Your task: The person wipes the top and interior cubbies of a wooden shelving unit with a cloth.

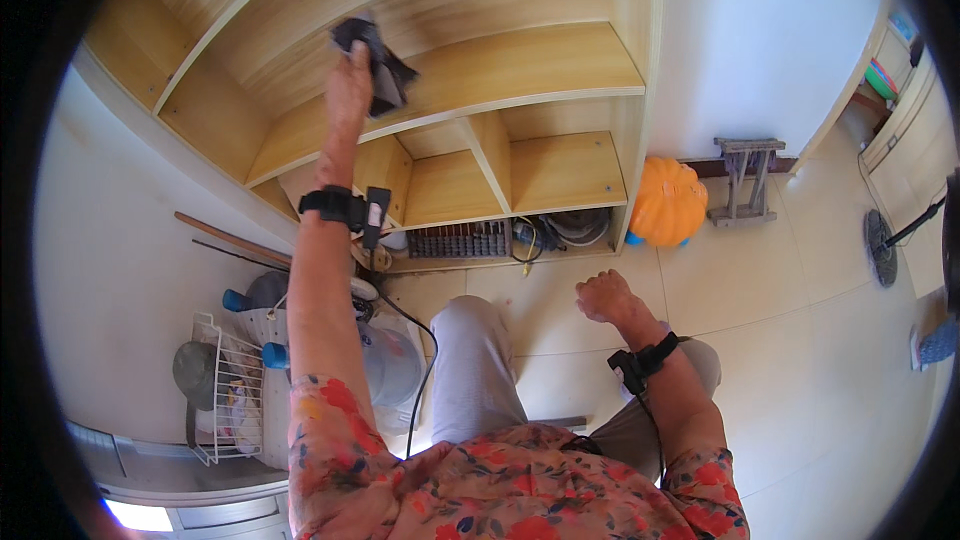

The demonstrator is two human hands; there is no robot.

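Observation:
My left hand [349, 86] reaches up into a long open compartment of the wooden shelf unit [525, 64]. It grips a dark cloth [382, 75], which is slightly blurred and hangs to the right of the fingers, over the compartment's lower board. My right hand [606, 297] is curled above the tiled floor, near my right knee, and nothing shows in it. Black straps with small devices and cables sit on both wrists. Below the long compartment lie smaller cubbies [562, 169].
An abacus [459, 240] and coiled cables [529, 236] lie in the bottom gap. An orange pumpkin-shaped object [667, 201] and a wooden folding stool [746, 181] stand right. Water jugs [390, 364] and a white wire rack [238, 397] are at left; a fan [881, 247] is far right.

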